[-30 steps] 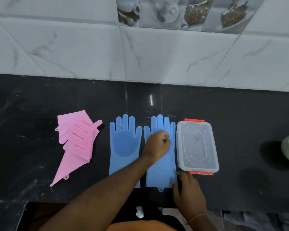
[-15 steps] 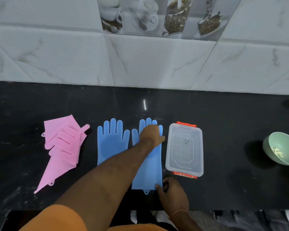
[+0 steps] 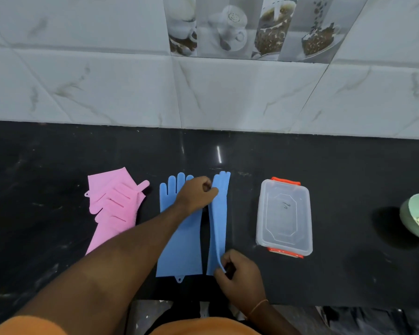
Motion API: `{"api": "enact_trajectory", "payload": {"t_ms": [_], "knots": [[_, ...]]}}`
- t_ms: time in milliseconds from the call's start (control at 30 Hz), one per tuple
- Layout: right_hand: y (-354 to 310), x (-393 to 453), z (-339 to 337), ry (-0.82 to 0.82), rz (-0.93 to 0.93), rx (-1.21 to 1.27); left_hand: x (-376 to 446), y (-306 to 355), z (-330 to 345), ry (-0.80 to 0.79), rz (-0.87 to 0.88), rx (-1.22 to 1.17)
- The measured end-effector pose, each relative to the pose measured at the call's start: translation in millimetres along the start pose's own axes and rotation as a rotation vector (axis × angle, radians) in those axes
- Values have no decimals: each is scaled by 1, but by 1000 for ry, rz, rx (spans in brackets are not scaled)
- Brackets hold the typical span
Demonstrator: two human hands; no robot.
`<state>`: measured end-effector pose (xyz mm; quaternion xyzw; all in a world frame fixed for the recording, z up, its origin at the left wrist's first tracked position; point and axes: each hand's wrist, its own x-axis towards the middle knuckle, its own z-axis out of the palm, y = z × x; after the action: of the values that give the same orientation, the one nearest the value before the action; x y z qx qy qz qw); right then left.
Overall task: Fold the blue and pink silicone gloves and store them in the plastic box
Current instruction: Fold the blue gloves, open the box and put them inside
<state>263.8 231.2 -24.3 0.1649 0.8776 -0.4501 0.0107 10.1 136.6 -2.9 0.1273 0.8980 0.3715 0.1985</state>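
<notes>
Two hands pinch the right blue glove (image 3: 218, 218), folded lengthwise into a narrow strip at centre frame: left hand (image 3: 196, 194) near its fingers, right hand (image 3: 240, 274) at its cuff.

You have two plain sky-blue gloves at the middle: the flat blue glove (image 3: 180, 245) and, at its 3 o'clock, the folded blue glove (image 3: 218, 213), the same blue on both faces. At 9 o'clock the pink gloves (image 3: 114, 204) are one bubblegum pink. At 3 o'clock the plastic box (image 3: 284, 216) is clear with orange-red clips. The bowl (image 3: 414, 217) further out is pale mint green, holding something whitish, possibly. Your counter (image 3: 348, 170) is black with faint white veins; the wall tiles (image 3: 107, 93) at 12 o'clock are white with grey-brown marbling.
</notes>
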Motion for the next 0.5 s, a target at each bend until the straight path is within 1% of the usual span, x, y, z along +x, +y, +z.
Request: {"api": "enact_trajectory", "payload": {"t_ms": [67, 133, 267, 300, 400, 500], "knots": [[-15, 6, 11, -26, -65, -36, -6, -18, -21, 83, -5, -26], [-29, 11, 21, -49, -118, -63, -10, -32, -39, 184, -29, 22], [-50, 20, 41, -73, -265, -99, -28, -69, -65, 304, -222, 55], [-53, 22, 46, -75, -297, -113, -32, -77, -69, 295, -249, 48], [-60, 27, 60, -95, -385, -179, -36, -96, -77, 263, -220, 30], [-65, 29, 72, -145, -424, -234, -36, -99, -84, 224, -244, 11]]}}
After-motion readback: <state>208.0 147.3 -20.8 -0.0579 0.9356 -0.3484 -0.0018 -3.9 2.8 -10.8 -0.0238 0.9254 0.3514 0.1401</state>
